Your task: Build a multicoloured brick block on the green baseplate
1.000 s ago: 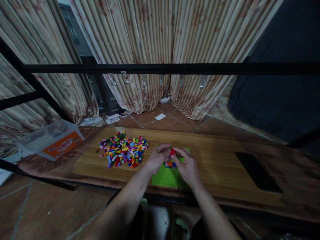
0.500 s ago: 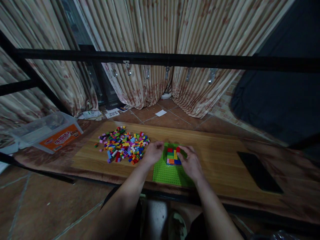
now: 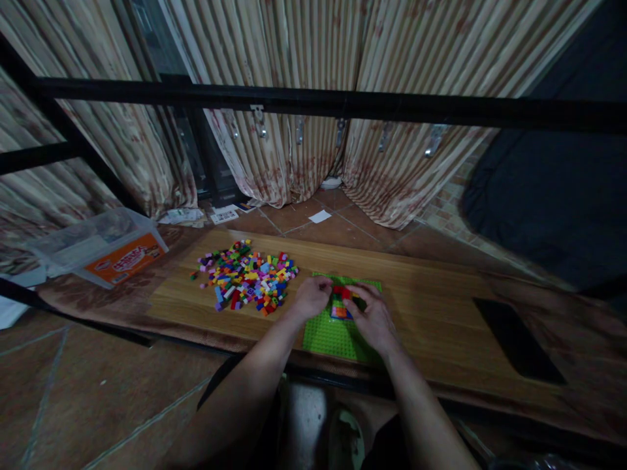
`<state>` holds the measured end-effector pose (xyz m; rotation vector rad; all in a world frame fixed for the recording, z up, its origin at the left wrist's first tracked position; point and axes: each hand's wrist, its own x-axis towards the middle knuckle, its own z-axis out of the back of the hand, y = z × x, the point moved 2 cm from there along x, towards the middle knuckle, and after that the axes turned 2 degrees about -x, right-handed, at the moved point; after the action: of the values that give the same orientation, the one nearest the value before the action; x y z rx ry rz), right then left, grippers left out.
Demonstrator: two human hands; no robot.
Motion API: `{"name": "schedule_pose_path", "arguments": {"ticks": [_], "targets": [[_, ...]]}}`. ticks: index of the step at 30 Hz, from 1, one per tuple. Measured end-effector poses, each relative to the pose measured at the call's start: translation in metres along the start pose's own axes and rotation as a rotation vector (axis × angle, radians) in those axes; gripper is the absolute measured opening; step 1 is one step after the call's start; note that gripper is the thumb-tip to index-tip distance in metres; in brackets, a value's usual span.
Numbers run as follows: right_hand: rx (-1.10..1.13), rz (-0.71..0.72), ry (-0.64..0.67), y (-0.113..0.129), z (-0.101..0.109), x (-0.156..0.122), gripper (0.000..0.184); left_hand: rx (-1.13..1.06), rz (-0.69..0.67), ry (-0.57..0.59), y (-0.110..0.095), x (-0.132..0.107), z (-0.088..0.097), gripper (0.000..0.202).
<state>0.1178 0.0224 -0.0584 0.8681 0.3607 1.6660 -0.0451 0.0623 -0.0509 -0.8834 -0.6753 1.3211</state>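
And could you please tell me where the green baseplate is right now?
In the head view, the green baseplate lies on the wooden board, just right of centre, beneath the left hand and right hand, right of the loose bricks.

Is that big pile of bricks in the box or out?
Out. The pile lies spread on the wooden board, apart from the box.

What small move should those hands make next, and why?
Probably, the right hand should press the small red plastic brick downward: it seems to pinch that brick at the multicoloured brick build on the green studded baseplate, with the left hand close by. Whether the brick is seated is unclear.
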Motion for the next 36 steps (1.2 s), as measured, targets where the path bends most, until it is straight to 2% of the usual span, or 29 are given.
{"name": "schedule_pose_path", "arguments": {"ticks": [14,22,27,32,36], "targets": [[-0.119,0.087,0.006,0.005,-0.007,-0.005,0.036,0.064,0.046,0.062,-0.002,-0.003,0.003,0.030],[-0.079,0.028,0.006,0.004,-0.006,-0.004,0.043,0.061,0.035,0.060,-0.005,-0.008,0.006,0.026],[-0.012,-0.009,-0.038,0.002,-0.002,-0.003,0.037,0.057,-0.003,0.056,-0.003,-0.006,0.005,0.023],[-0.018,0.002,-0.049,0.001,-0.005,-0.001,0.033,0.012,-0.021,0.108,0.002,-0.004,0.000,0.019],[-0.030,0.011,-0.056,0.003,-0.006,0.000,0.033,-0.064,-0.013,0.099,0.006,-0.003,-0.003,0.030]]}}
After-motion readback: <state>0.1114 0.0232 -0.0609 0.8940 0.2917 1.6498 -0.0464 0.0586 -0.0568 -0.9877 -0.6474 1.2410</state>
